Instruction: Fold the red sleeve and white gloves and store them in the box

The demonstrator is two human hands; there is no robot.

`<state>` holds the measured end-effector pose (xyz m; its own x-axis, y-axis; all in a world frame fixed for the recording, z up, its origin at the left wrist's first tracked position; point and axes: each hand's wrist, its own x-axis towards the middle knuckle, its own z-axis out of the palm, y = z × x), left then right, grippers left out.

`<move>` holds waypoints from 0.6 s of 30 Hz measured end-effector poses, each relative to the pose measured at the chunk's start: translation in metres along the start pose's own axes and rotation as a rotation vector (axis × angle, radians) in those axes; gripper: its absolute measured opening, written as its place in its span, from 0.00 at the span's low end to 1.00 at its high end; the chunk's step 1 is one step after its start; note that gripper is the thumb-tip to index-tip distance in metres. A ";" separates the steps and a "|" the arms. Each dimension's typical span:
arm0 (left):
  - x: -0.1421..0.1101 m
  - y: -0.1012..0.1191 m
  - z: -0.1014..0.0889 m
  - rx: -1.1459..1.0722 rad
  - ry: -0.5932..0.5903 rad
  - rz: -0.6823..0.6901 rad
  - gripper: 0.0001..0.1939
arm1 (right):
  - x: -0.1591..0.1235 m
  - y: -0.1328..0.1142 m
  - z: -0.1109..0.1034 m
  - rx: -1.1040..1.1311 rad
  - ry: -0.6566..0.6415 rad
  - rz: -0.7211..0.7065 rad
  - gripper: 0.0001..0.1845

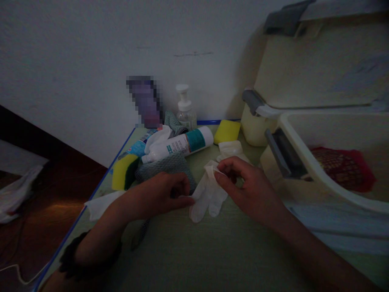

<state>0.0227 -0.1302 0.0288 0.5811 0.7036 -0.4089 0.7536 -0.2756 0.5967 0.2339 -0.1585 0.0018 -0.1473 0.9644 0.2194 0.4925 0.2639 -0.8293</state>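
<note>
Glove (203,195), thin and whitish, hangs over the bench (212,255), its upper end pinched by the right hand (253,188), apparently letting its fingers dangle freely; the left hand (154,194) curls at its edge, grip unclear. Behind lies a white-and-teal bottle (179,145).

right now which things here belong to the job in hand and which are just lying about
In hand:
white glove, pinched by the right hand; left hand at its fingers

Lying about, it seems:
white bottle
grey cloth
yellow sponge
yellow-green sponge
pump bottle
folded white item
</note>
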 end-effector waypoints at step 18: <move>0.000 0.001 0.006 -0.304 -0.118 -0.103 0.14 | 0.000 -0.002 0.000 -0.061 0.005 -0.048 0.02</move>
<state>0.0255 -0.1344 0.0256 0.5516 0.6322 -0.5441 0.6945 0.0132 0.7194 0.2329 -0.1594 0.0034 -0.1673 0.9508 0.2609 0.5365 0.3098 -0.7850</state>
